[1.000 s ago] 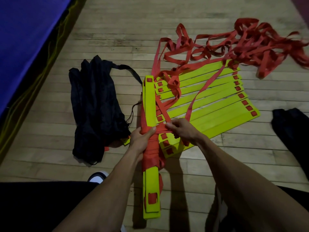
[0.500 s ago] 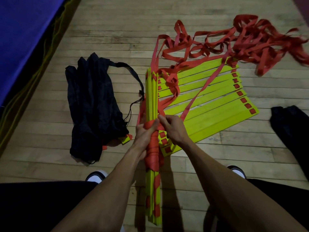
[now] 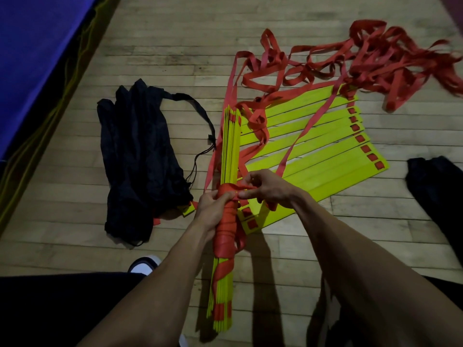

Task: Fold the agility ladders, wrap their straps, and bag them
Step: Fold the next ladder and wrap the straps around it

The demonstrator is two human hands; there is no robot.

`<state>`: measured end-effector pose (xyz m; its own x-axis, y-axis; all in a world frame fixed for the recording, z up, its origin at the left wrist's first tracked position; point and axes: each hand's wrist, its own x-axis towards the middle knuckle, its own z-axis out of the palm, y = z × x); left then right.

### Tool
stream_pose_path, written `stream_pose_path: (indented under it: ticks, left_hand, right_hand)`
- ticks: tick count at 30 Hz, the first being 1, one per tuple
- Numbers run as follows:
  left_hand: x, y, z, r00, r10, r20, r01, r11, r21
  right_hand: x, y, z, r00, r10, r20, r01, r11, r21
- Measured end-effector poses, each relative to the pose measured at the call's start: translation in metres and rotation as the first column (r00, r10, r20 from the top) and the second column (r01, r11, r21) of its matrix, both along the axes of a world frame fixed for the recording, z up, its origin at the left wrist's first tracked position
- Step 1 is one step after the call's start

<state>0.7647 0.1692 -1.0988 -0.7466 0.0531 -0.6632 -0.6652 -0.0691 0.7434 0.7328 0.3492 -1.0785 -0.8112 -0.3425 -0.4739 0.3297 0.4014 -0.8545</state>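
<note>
The folded ladder bundle (image 3: 226,156) is gripped at its wrapped middle by the left hand (image 3: 213,209). A red strap (image 3: 246,187) is pinched by the right hand (image 3: 268,189) beside it. A black bag (image 3: 140,159) is seen on the floor (image 3: 175,46).

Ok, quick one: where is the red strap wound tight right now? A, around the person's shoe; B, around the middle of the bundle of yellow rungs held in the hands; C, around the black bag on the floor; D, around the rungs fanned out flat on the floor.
B: the red strap coils around the middle of the bundle of yellow rungs, where the left hand grips it and the right hand pinches the strap.
</note>
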Motion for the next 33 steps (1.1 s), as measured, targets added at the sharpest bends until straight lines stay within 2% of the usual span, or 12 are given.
stream_pose_path:
  ticks: [5, 10, 11, 13, 15, 17, 20, 23, 25, 28, 33]
  left_hand:
    - [0.0, 0.001, -0.001, 0.999, 0.003, -0.039, -0.002, 0.999, 0.041]
    - [0.001, 0.01, 0.004, 0.998, 0.06, -0.004, -0.058, 0.983, 0.172]
    - [0.0, 0.011, 0.006, 0.996, 0.088, 0.017, -0.09, 0.979, 0.181]
    - [-0.002, 0.012, 0.008, 0.992, 0.113, 0.052, -0.121, 0.977, 0.177]
    - [-0.003, 0.008, 0.009, 0.992, 0.106, 0.067, -0.116, 0.979, 0.165]
    - [-0.003, 0.004, 0.004, 0.994, 0.077, 0.075, -0.088, 0.985, 0.148]
    - [-0.003, 0.002, 0.001, 1.0, 0.007, 0.015, -0.009, 0.994, 0.108]
    - [-0.001, 0.008, 0.0, 0.998, -0.011, -0.063, 0.012, 1.0, 0.018]
    - [-0.001, 0.013, 0.0, 0.995, 0.02, -0.096, -0.023, 0.999, -0.031]
    - [-0.002, 0.019, 0.006, 0.988, 0.074, -0.137, -0.079, 0.996, -0.033]
    - [-0.004, 0.019, 0.005, 0.983, 0.105, -0.149, -0.115, 0.992, -0.057]
  right_hand:
    - [-0.002, 0.007, -0.007, 0.995, 0.057, -0.077, -0.048, 0.993, 0.111]
    - [0.001, -0.007, -0.019, 0.952, -0.151, -0.266, 0.201, 0.964, 0.173]
    - [0.002, -0.009, -0.022, 0.95, -0.19, -0.248, 0.234, 0.959, 0.16]
    - [0.004, -0.008, -0.021, 0.97, -0.224, -0.093, 0.231, 0.97, 0.073]
    - [0.004, -0.003, -0.019, 0.981, -0.175, 0.085, 0.18, 0.982, -0.055]
    - [0.001, 0.002, -0.015, 0.984, -0.109, 0.144, 0.13, 0.981, -0.147]
    - [0.0, 0.001, -0.015, 0.986, -0.153, 0.069, 0.162, 0.972, -0.168]
    - [0.001, -0.01, -0.024, 0.954, -0.253, -0.158, 0.237, 0.965, -0.113]
    - [0.002, -0.017, -0.031, 0.916, -0.324, -0.237, 0.311, 0.946, -0.093]
    - [0.003, -0.022, -0.032, 0.89, -0.414, -0.189, 0.397, 0.91, -0.12]
    - [0.009, -0.036, -0.035, 0.883, -0.47, 0.022, 0.463, 0.86, -0.217]
